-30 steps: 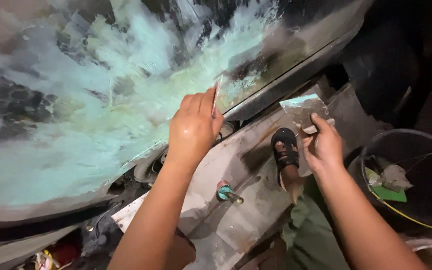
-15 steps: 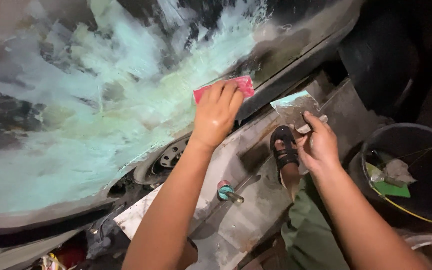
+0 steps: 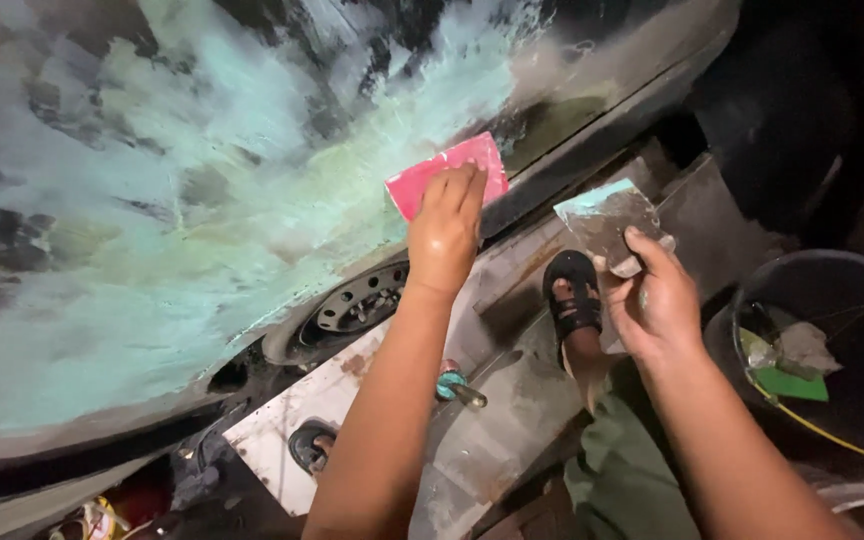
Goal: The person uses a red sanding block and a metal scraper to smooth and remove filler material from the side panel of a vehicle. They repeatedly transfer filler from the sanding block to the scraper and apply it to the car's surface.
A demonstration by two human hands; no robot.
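Left hand [image 3: 444,232] stretched forward, fingers flat, pressing — right hand [image 3: 655,300] lower, fingers curled, gripping.

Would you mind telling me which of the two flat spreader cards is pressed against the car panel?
The pink plastic card under the left hand is; the grey, filler-smeared card in the right hand is held clear of it.

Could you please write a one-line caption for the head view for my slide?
Left hand presses a pink spreader on a car panel smeared with pale green filler; right hand holds a metal plate.
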